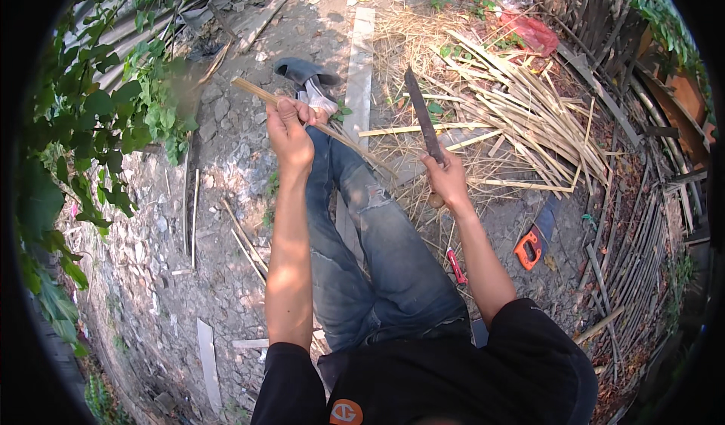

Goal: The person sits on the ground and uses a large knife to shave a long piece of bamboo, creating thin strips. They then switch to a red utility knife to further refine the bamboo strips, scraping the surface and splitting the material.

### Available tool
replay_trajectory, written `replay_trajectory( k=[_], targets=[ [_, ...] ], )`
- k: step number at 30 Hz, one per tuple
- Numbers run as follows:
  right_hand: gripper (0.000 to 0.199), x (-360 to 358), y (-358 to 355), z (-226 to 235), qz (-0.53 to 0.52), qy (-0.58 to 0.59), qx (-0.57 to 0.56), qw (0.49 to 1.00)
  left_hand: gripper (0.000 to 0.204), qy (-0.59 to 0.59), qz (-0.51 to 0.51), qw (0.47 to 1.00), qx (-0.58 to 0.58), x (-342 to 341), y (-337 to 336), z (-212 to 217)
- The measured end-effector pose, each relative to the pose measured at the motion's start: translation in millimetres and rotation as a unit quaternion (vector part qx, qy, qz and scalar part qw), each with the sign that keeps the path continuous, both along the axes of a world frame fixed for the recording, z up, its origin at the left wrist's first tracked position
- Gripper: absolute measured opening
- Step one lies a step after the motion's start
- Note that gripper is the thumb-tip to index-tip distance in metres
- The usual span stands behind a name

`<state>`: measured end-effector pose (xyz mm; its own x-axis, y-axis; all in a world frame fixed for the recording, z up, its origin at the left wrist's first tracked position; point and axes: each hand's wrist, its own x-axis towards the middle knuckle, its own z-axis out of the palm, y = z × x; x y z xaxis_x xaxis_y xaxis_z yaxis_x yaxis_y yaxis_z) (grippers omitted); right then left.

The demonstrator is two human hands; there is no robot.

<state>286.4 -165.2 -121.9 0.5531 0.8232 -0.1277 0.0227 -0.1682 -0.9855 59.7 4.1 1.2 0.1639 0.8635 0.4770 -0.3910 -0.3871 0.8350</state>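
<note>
My left hand (pixel 292 132) is closed around a thin bamboo strip (pixel 253 90), held over my lower legs. The strip's long end slants down to the right, past my knees. In my right hand (pixel 448 176) is a machete (pixel 422 114), gripped by its wooden handle. Its dark blade points up and away, to the right of my legs and apart from the strip. A heap of split bamboo strips (pixel 521 119) lies on the ground beyond my right hand.
Right of my legs lie a hand saw (pixel 531 247) with an orange handle and a red cutter (pixel 456 266). A long plank (pixel 361 55) runs under my legs. A dark sandal (pixel 306 70) is by my foot, a red plastic bag (pixel 532 34) far right. Leafy branches (pixel 98 115) hang at left.
</note>
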Motion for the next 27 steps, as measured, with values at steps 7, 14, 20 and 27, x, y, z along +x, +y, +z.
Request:
replay_trajectory(
  k=[7, 14, 20, 27],
  targets=[
    [0.051, -13, -31, 15, 0.061, 0.070, 0.006, 0.996, 0.043, -0.088, 0.015, 0.996, -0.013, 26, 0, -3],
    [0.053, -26, -31, 0, -0.017, -0.023, 0.058, 0.998, 0.026, -0.010, 0.138, 0.990, 0.012, 60, -17, 12],
    [0.054, -31, -31, 22, -0.006, -0.090, 0.146, 0.985, 0.028, -0.031, 0.139, 0.990, 0.003, 72, -14, 10],
    [0.049, -51, -49, 10, -0.056, -0.052, 0.281, 0.957, 0.028, -0.028, 0.186, 0.981, -0.045, 84, -13, 9]
  ],
)
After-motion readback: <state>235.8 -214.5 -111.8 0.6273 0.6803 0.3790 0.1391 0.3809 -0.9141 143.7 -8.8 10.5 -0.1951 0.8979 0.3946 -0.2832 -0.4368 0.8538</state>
